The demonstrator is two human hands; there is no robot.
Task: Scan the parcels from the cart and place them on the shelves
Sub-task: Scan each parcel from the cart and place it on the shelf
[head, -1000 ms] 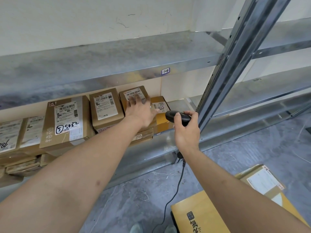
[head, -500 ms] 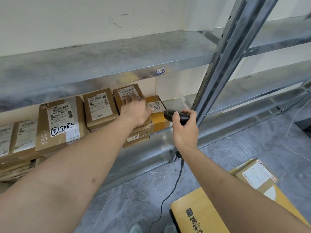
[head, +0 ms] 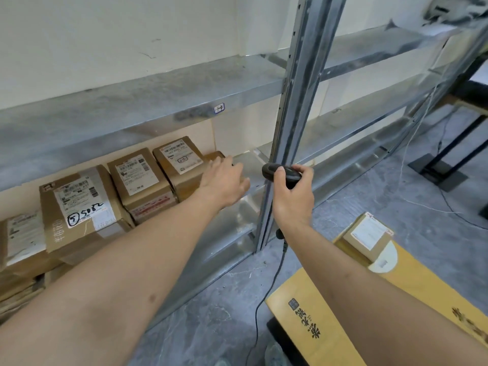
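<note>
Several brown cardboard parcels stand in a row on the lowest metal shelf (head: 245,165). My left hand (head: 224,180) reaches over the small rightmost parcel (head: 216,156), fingers straight, covering most of it. Beside it on the left stands a labelled parcel (head: 179,161), then another (head: 137,173) and a bigger one with handwriting (head: 79,204). My right hand (head: 291,196) grips a black corded barcode scanner (head: 274,171) in front of the shelf upright (head: 298,114). At the lower right lie a large yellow box (head: 324,331) and a small brown parcel (head: 367,236) on it.
An upper shelf board (head: 132,107) overhangs the parcels. More shelf bays (head: 369,107) run to the right. The scanner cable (head: 264,299) hangs down to the grey floor. A black stand base (head: 435,173) and thin wires sit at the far right.
My left hand has slid right off the labelled parcel to the small rightmost one. The view has swung right and down; my right hand keeps hold of the scanner.
</note>
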